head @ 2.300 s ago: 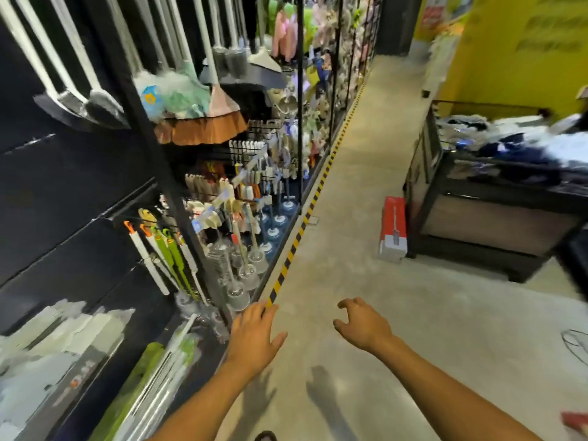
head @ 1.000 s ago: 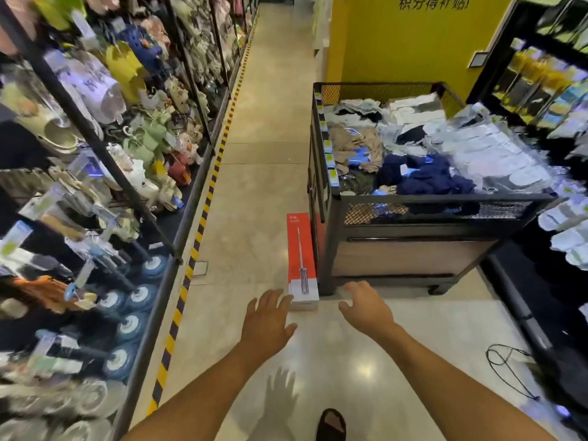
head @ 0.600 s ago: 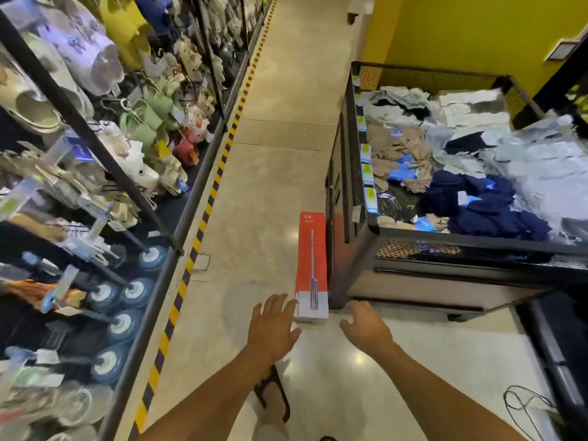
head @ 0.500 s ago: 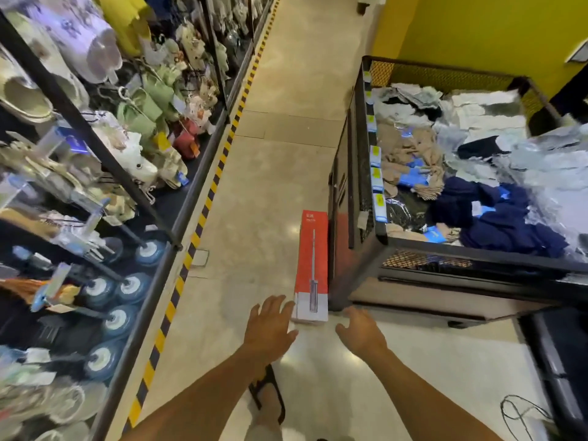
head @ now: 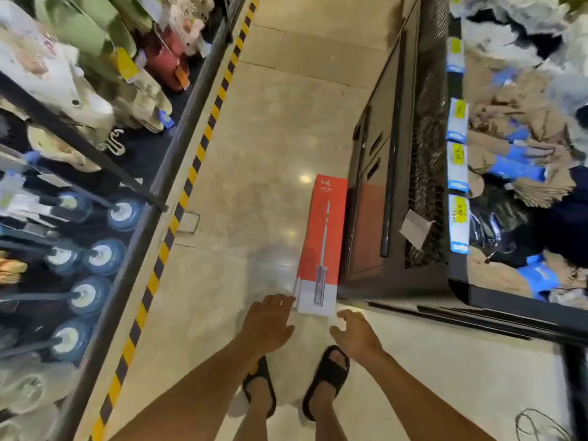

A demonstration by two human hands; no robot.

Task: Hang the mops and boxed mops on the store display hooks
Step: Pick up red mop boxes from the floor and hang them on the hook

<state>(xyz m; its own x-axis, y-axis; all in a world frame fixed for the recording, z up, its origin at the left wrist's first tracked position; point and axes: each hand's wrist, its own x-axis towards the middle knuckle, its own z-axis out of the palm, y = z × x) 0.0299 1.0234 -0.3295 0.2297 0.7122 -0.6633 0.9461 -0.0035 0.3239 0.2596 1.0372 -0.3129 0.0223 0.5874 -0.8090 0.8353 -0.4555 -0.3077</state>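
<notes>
Beige floor (head: 254, 154): boxed mop (head: 323, 243) beside bin (head: 375, 186); left hand (head: 269, 323), right hand (head: 354, 335) spread, empty.

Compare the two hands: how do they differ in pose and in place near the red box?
The left hand lies flatter, its fingers reaching the near left corner of the red box. The right hand has curled fingers and hangs just short of the box's near end. Both are bare, empty and stretched downward.
</notes>
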